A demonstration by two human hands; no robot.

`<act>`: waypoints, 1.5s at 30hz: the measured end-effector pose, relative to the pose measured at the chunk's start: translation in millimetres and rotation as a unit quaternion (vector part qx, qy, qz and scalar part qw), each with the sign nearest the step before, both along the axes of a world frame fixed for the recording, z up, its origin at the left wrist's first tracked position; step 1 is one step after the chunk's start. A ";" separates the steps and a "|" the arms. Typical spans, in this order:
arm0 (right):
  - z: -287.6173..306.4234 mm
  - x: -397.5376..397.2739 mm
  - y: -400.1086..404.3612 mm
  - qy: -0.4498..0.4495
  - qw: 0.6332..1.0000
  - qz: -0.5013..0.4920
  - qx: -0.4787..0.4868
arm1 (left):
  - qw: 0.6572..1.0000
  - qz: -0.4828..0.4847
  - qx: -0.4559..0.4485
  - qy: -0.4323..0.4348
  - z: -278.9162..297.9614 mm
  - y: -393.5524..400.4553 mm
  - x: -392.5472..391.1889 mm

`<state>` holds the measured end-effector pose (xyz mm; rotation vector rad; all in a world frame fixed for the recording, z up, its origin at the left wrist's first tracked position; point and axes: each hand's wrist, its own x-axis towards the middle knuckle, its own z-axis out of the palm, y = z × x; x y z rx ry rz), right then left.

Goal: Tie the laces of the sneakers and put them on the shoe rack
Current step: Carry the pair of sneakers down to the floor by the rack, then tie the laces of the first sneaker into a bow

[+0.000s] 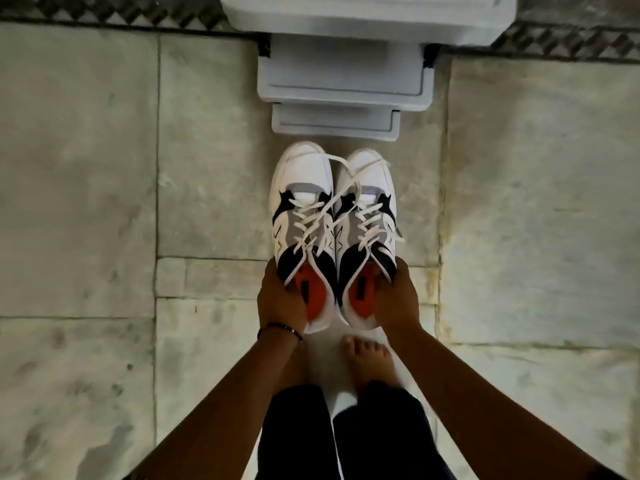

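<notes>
Two white, grey and black sneakers with orange insoles are held side by side above the floor, toes pointing away from me. My left hand (282, 299) grips the heel of the left sneaker (300, 209). My right hand (396, 299) grips the heel of the right sneaker (369, 209). White laces lie loose and crossed over both tongues, with ends trailing onto the toes; no bow is visible. The white stepped shoe rack (343, 88) stands just beyond the toes, against the far wall.
The floor is pale marble slabs (86, 168) with a dark patterned border strip (121, 12) along the far edge. My bare foot (367, 358) and dark trousers (339, 434) are directly below the sneakers.
</notes>
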<state>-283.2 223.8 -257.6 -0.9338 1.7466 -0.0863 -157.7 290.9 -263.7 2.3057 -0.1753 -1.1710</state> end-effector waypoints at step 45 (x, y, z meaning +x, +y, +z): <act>-79.5 83.8 -81.3 -0.107 0.895 0.375 -0.218 | 0.867 -0.286 -0.404 -0.059 -78.6 -83.7 97.4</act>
